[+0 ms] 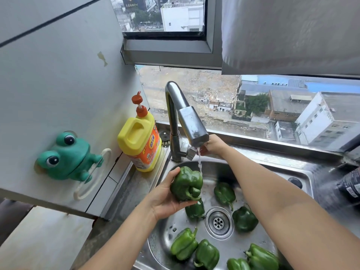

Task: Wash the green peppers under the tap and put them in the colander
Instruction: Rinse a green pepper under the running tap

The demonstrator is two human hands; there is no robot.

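Note:
My left hand (pixel 167 197) grips a dark green pepper (pixel 186 183) over the steel sink (pixel 268 166), its top just under the thin stream of water (pixel 199 162) running from the tap (pixel 192 123). My right hand (pixel 213 145) reaches behind the spout and holds the tap's handle; its fingers are partly hidden. Several more green peppers lie in the basin around the drain (pixel 218 222), one (pixel 194 209) right below the held pepper. No colander is in view.
A yellow dish-soap bottle (pixel 140 141) with an orange pump stands on the sink's left ledge. A green frog holder (pixel 68 156) sticks to the left wall. A dark object (pixel 350 184) lies at the right edge. A window runs behind the sink.

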